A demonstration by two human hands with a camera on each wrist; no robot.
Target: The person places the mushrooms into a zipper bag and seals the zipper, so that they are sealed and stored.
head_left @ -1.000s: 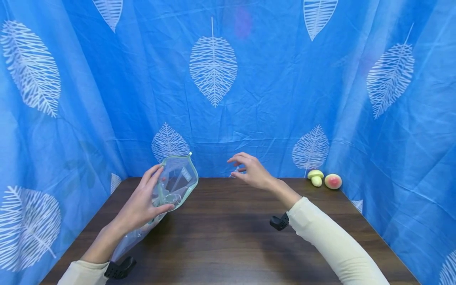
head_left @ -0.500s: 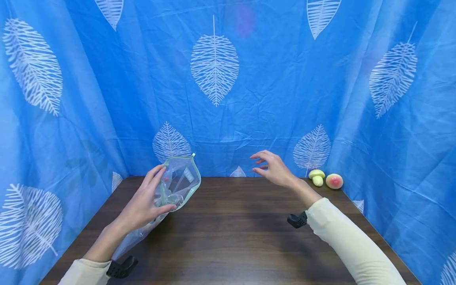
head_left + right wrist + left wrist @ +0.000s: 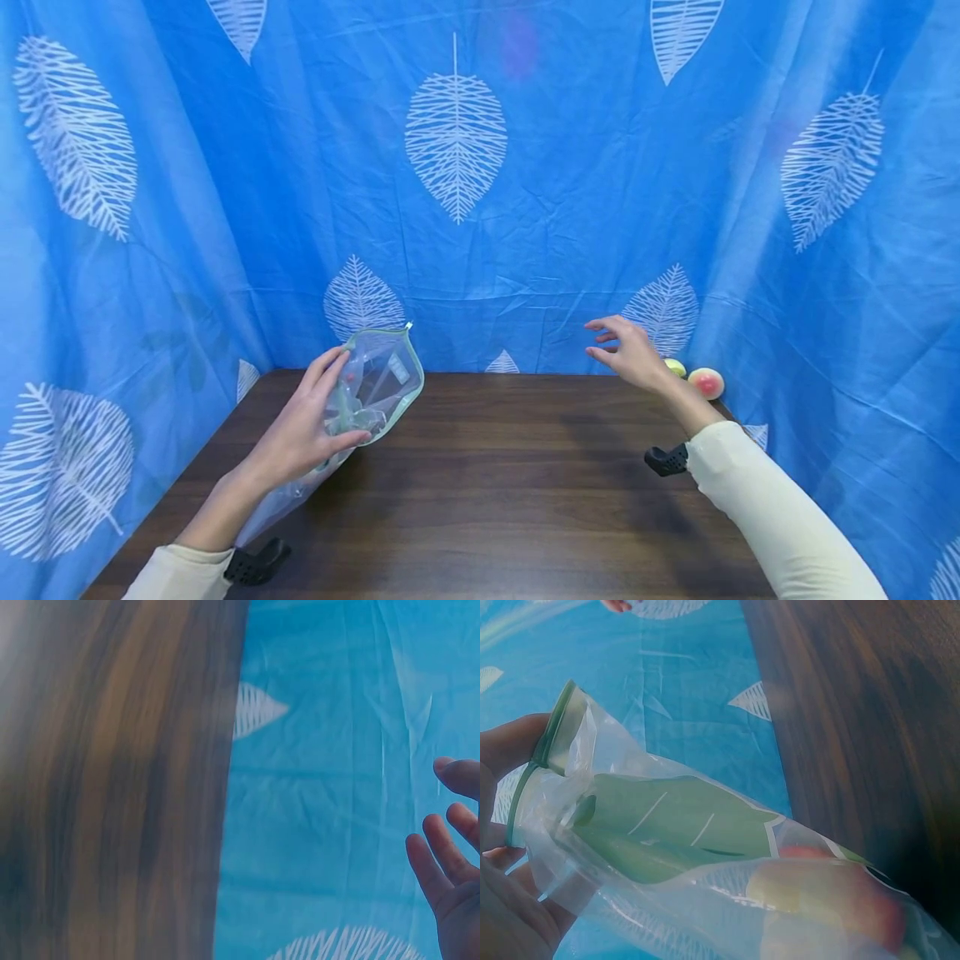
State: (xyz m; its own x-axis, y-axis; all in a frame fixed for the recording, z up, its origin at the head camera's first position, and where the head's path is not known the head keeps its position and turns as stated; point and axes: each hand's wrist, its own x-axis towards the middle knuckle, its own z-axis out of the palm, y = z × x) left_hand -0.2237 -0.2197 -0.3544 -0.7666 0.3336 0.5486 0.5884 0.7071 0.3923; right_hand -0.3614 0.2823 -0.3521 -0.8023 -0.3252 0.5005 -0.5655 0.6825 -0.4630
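My left hand grips a clear zip bag at its green-edged mouth, which gapes to the right. In the left wrist view the bag has a green leaf print, and a blurred red-and-yellow round thing shows through its lower part. My right hand is raised over the back right of the table, holding nothing, fingers loosely bent. Just behind its wrist a pale yellow-green toy mushroom is mostly hidden. Beside that lies a toy peach, cream with a pink patch.
A dark wood table spreads beneath both hands. Blue cloth with white leaf prints hangs around its back and sides. Each wrist wears a black camera mount, one seen by the right sleeve.
My right hand has travelled to the right, away from the bag, and now covers much of the mushroom. The left hand and the bag have stayed nearly still.
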